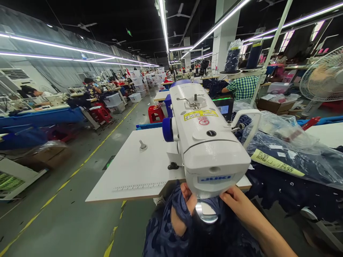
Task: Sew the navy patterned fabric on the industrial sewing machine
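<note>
Factory floor: both hands point(211, 210) seemingly hold navy fabric point(166, 232) under sewing machine point(206, 139).

Ceiling strip lights point(164, 21) are glaring against a dark ceiling; wide-angle distortion is bending edges; left side is blurring.

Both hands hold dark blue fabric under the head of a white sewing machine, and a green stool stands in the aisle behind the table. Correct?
Not quite: the stool is red, not green, as the head view shows. The rest stands: the left hand and right hand hold dark blue fabric under the head of the white sewing machine, and the stool stands behind the table.
</note>
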Demonstrator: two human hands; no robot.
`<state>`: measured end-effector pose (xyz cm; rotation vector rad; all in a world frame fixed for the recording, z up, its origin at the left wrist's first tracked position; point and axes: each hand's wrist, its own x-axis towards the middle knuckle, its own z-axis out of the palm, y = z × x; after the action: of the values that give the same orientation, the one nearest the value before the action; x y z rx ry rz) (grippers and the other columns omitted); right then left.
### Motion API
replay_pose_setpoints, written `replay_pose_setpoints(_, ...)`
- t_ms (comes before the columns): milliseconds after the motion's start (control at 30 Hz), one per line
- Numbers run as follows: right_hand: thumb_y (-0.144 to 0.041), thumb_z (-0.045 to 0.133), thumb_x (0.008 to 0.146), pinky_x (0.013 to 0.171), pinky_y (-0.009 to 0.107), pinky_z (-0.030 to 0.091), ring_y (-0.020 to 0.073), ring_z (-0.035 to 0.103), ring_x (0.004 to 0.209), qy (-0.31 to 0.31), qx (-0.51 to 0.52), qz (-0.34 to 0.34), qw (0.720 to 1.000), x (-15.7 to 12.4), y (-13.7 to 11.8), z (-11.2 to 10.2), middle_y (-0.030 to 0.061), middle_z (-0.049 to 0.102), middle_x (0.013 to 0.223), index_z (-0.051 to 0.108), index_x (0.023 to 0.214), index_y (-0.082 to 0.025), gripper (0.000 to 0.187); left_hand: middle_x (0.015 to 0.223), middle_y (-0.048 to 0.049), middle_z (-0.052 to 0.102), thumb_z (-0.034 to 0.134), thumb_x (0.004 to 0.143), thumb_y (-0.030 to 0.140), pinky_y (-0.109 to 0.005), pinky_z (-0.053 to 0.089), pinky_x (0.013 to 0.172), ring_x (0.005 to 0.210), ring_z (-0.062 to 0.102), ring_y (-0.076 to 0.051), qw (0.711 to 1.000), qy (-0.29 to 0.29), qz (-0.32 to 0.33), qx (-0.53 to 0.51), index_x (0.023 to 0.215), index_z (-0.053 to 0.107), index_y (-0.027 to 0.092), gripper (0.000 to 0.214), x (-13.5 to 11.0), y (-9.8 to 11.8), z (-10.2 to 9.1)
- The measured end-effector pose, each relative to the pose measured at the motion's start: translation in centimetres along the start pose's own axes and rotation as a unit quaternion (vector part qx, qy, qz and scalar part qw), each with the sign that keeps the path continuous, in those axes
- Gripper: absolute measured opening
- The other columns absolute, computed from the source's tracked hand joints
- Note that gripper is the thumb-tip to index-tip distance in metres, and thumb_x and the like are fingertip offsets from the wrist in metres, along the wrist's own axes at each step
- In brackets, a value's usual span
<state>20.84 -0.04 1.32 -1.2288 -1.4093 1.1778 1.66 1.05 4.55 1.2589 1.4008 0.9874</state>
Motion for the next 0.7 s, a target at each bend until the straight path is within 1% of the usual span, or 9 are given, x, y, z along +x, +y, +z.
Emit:
replay_pose_setpoints(100, -0.019, 0.049, 0.081, 0.074, 0.029, 0.047, 0.0174, 0.057, 0.078, 0.001, -0.008, 0.005, 1.000, 0.0, -0.4, 0.0, 0.0001, 0.061, 0.080, 0.053, 0.085, -0.021, 0.006, 0.086, -0.0082, 0.075, 0.065, 0.073, 0.043, -0.036, 0.055, 0.078, 0.084, 0.070, -0.026, 1.000, -0.002, -0.003, 0.009, 0.085, 0.066, 0.019, 0.028, 0.0, 0.2, 0.0)
replay_pose_setpoints(200, -0.020, 0.050, 0.081, 0.073, 0.029, 0.048, 0.0186, 0.059, 0.079, 0.004, -0.015, 0.014, 1.000, 0.1, -0.7, 0.0, 0.0013, 0.063, 0.080, 0.054, 0.084, -0.021, 0.005, 0.085, -0.0076, 0.075, 0.061, 0.075, 0.045, -0.036, 0.056, 0.076, 0.083, 0.070, -0.026, 0.999, -0.012, 0.009, 0.042, 0.089, 0.067, 0.020, 0.029, -0.1, 0.5, -0.3)
replay_pose_setpoints(300, -0.021, 0.051, 0.081, 0.074, 0.030, 0.049, 0.0192, 0.059, 0.080, 0.001, -0.014, 0.006, 1.000, 0.2, -0.5, -0.1, 0.0022, 0.064, 0.081, 0.055, 0.083, -0.020, 0.004, 0.084, -0.0074, 0.074, 0.059, 0.077, 0.045, -0.036, 0.056, 0.074, 0.082, 0.070, -0.026, 0.997, -0.017, 0.018, 0.067, 0.087, 0.067, 0.022, 0.026, -0.2, 0.7, -0.5)
replay_pose_setpoints(433, -0.020, 0.049, 0.082, 0.074, 0.030, 0.049, 0.0189, 0.059, 0.078, -0.005, -0.018, -0.004, 1.000, 0.2, 0.0, -0.1, 0.0022, 0.064, 0.080, 0.055, 0.083, -0.020, 0.006, 0.087, -0.0057, 0.074, 0.057, 0.079, 0.040, -0.037, 0.056, 0.079, 0.085, 0.070, -0.026, 0.998, -0.036, 0.035, 0.030, 0.085, 0.064, 0.028, 0.015, -0.4, 1.1, -0.6)
replay_pose_setpoints(533, -0.019, 0.049, 0.081, 0.074, 0.029, 0.049, 0.0190, 0.059, 0.079, -0.002, -0.020, -0.001, 1.000, 0.2, 0.0, -0.1, 0.0019, 0.065, 0.080, 0.056, 0.083, -0.020, 0.007, 0.092, -0.0062, 0.074, 0.055, 0.079, 0.035, -0.039, 0.056, 0.084, 0.090, 0.070, -0.027, 0.998, -0.043, 0.043, 0.007, 0.086, 0.062, 0.028, 0.012, -0.6, 1.3, -0.6)
replay_pose_setpoints(700, -0.019, 0.049, 0.081, 0.076, 0.030, 0.048, 0.0194, 0.059, 0.081, -0.012, -0.013, -0.002, 1.000, 0.1, -0.2, -0.1, 0.0025, 0.065, 0.082, 0.057, 0.084, -0.020, 0.009, 0.088, -0.0086, 0.073, 0.055, 0.077, 0.036, -0.037, 0.057, 0.080, 0.087, 0.070, -0.027, 0.999, -0.039, 0.038, 0.006, 0.082, 0.061, 0.027, 0.012, -0.5, 1.4, -0.5)
